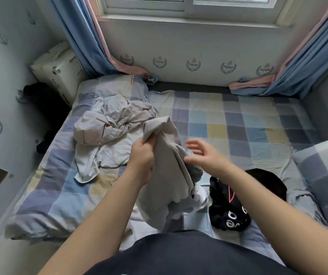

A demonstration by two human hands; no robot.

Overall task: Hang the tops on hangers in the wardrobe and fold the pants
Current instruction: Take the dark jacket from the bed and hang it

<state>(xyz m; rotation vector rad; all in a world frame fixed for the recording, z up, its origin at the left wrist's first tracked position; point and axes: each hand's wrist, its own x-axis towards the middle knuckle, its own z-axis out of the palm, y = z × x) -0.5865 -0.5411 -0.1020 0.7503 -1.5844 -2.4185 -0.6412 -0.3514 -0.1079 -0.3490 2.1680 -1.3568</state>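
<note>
Your left hand [142, 153] grips a beige garment [169, 175] near its upper edge. The fingers [149, 140] are curled tight around a bunched fold of the cloth. The garment hangs from that grip, lifted above the bed [248, 126], and its lower part drapes down in front of your body. The bunching makes it impossible to tell whether it is a top or pants.

Your right hand [202, 155] is just to the right of the garment. Its fingers [194, 144] are spread apart and relaxed and hold nothing. The thumb lies at the cloth's right edge; actual contact cannot be confirmed.

A crumpled pile of pale clothes [109, 126] lies on the bed to the left of the held garment, behind your left hand. A black garment [228, 205] with white letters and pink lines lies on the bed to the right, under your right forearm. A piece of white cloth [199, 198] shows between the beige garment and the black one.

The bed carries a checked sheet. A checked pillow [322, 171] rests at its right edge. Blue and pink curtains [83, 36] hang at both sides of the window [189, 4] beyond the bed.
</note>
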